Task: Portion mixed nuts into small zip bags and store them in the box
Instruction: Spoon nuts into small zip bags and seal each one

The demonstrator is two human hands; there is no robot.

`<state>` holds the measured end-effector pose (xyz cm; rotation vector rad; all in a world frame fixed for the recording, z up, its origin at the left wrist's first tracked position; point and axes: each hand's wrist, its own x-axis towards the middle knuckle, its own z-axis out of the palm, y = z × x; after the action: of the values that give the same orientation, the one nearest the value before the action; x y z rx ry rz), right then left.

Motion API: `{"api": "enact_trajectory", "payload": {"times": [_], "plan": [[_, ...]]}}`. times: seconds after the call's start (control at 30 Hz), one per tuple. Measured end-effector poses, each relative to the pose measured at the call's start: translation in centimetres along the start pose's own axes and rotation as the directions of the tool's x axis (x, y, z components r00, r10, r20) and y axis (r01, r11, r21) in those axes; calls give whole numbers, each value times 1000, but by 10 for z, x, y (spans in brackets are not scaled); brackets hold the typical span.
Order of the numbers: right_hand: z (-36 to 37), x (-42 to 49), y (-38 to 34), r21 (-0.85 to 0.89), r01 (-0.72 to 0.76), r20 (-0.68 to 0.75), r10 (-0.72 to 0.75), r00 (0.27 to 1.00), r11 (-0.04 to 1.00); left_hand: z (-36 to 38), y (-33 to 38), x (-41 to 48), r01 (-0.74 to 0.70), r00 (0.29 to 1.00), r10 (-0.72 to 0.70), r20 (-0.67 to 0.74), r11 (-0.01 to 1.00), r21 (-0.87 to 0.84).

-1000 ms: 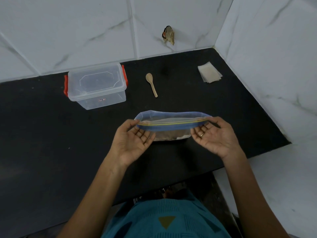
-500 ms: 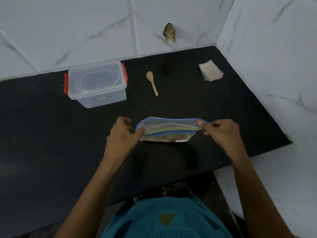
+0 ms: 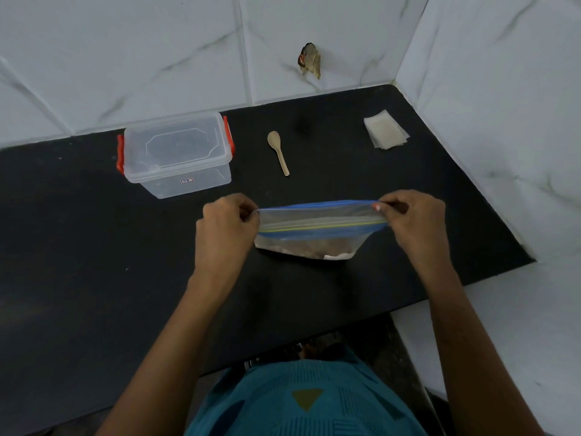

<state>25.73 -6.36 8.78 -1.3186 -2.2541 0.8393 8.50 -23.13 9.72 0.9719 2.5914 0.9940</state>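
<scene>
Counter black. Box at 10 o'clock of bag, lid on. Nut bag centre, base on counter. My left hand pinches its 9 o'clock corner, right hand its 3 o'clock corner. Palms up a second ago, now knuckles up, mouth drawn taut. Zip bags at 2, spoon at 12, both apart from my hands: portioning not begun, I judge.

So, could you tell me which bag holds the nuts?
The blue-topped bag in the middle, brown contents showing; the small bags stacked far right lie flat.
</scene>
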Motion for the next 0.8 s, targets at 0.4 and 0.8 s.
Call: {"api": "enact_trajectory", "payload": {"times": [0.4, 0.8], "plan": [[-2, 0, 10, -211, 355, 131, -334, 933, 911, 7, 5, 4, -160, 942, 105, 319, 976, 150], [-10, 11, 12, 212, -20, 333, -53, 941, 977, 19, -10, 25, -155, 872, 141, 468, 988, -8]]}}
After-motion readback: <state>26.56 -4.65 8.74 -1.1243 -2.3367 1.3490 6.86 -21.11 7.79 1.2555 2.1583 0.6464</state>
